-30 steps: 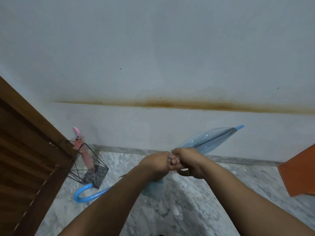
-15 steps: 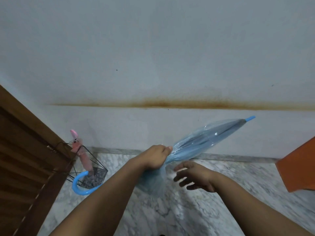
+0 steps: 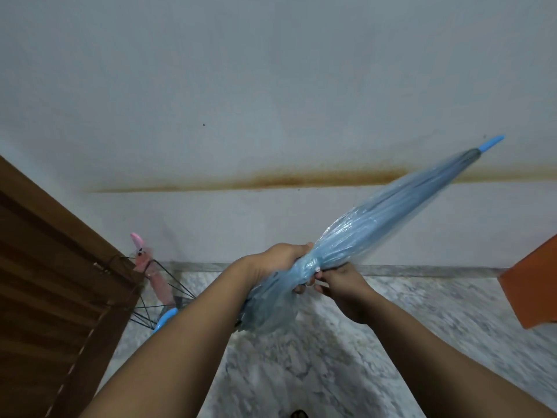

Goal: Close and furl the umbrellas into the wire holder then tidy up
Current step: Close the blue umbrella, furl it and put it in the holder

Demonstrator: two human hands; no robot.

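A closed, translucent blue umbrella (image 3: 379, 218) slants from lower left to upper right, its blue tip near the wall's stain line. My left hand (image 3: 277, 260) grips its gathered canopy at the middle. Just to the right, my right hand (image 3: 340, 282) pinches the canopy's strap area from below. The umbrella's curved blue handle (image 3: 165, 318) pokes out under my left forearm. A black wire holder (image 3: 162, 288) stands on the floor at the left, with a furled pink umbrella (image 3: 150, 270) upright in it.
A brown louvred door (image 3: 45, 282) fills the left side beside the holder. An orange object (image 3: 533, 285) juts in at the right edge. Marble floor (image 3: 301, 372) lies below, and a white wall (image 3: 271, 86) with a rusty stain stands ahead.
The umbrella's tip has swung higher and to the right. My right hand, open and apart half a second ago, has come back up and taken hold of the canopy by my left hand.
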